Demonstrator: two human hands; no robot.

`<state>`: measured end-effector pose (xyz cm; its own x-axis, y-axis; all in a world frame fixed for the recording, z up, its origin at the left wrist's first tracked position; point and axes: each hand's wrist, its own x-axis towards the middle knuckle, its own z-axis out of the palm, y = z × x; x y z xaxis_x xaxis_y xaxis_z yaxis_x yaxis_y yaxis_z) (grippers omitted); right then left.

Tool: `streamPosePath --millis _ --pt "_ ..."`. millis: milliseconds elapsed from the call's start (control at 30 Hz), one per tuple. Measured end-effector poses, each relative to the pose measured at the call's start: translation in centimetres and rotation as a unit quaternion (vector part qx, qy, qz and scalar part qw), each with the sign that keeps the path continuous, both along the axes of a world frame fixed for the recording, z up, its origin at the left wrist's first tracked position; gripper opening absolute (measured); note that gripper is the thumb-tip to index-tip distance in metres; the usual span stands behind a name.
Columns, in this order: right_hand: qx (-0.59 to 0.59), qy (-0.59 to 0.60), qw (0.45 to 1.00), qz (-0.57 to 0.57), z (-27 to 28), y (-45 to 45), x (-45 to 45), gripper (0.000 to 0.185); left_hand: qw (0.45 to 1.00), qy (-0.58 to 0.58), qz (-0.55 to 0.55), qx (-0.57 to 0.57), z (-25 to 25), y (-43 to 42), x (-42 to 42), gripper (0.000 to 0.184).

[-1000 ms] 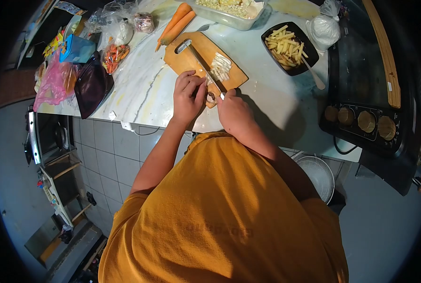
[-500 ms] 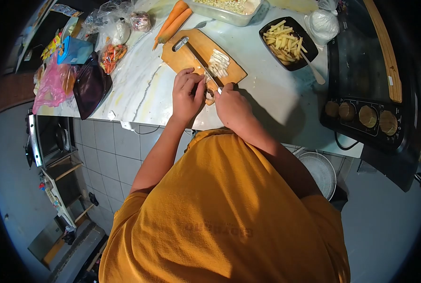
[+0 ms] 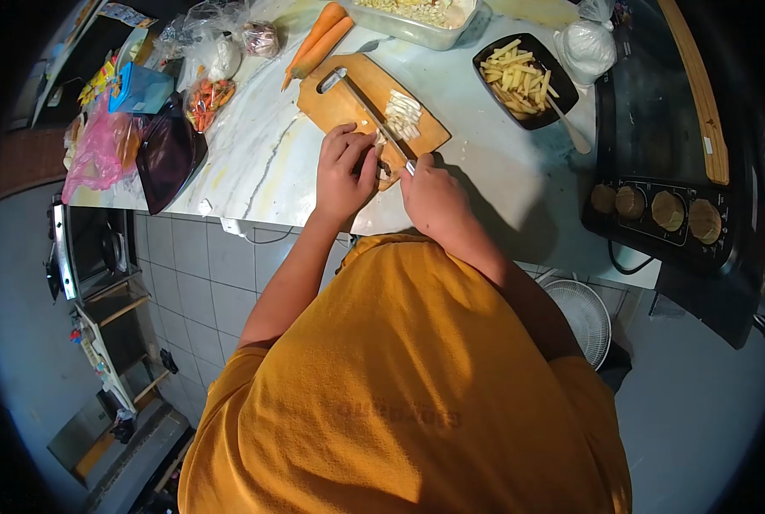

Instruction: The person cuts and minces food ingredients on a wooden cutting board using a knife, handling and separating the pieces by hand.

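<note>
Head view: a marble-patterned table [image 3: 254, 141] spreads beyond the fingers and out to either side. Just under and ahead of them lies a wooden cutting board [image 3: 324, 106]. Farther off, straight ahead of the fingers, is a clear container [image 3: 425, 34] of pale chopped stuff. Ahead and to the right of the right fingers, a black bowl [image 3: 562, 112] holds yellowish strips [image 3: 516, 75], already cut. Two carrots [image 3: 324, 51] lie beyond the left fingers, near the board's far end, whole and apparently uncut.

The right hand [image 3: 435, 199] has its fingers closed around the handle of a knife [image 3: 370, 109], whose blade slants away from them across the board. The left hand [image 3: 341, 178] has its fingers bent and drawn together beside the blade; whether they pinch anything cannot be told, since the fingertips hide the spot.

Pale strips [image 3: 403, 116] lie together just past the blade, ahead of the right fingers, so this cutting looks well along. What seems left is a small dark-edged piece [image 3: 384, 172] between the two hands, just beside the left thumb; how much of it remains uncut is too hidden to judge.
</note>
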<state>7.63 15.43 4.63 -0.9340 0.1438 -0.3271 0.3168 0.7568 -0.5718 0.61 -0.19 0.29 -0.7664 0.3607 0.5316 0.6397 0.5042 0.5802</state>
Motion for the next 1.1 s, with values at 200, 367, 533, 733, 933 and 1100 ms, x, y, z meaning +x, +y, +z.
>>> streamPosePath --millis 200,367,533,733,933,1100 --pt "-0.010 0.006 1.000 -0.009 0.7 -0.3 0.0 0.037 1.000 -0.018 0.012 0.003 -0.1 -0.1 0.1 0.018" --pt "-0.011 0.016 1.000 0.007 0.7 -0.7 0.1 0.037 1.000 -0.003 0.000 0.011 -0.3 -0.2 -0.1 0.019" --pt "-0.015 0.016 1.000 0.005 0.4 -0.8 0.1 0.037 1.000 0.005 0.010 0.015 -0.3 -0.1 -0.1 0.016" --pt "-0.002 0.020 1.000 0.007 0.1 -1.2 0.1 0.036 1.000 0.002 0.022 0.018 -0.4 0.0 -0.1 0.013" --pt "-0.004 0.006 1.000 0.008 0.5 -1.1 0.1 0.037 1.000 0.003 0.017 0.019 -0.2 0.0 -0.1 0.012" --pt "-0.008 -0.014 1.000 0.007 0.7 -1.4 -0.4 0.037 1.000 -0.003 0.010 0.022 -0.3 -0.1 -0.3 0.010"
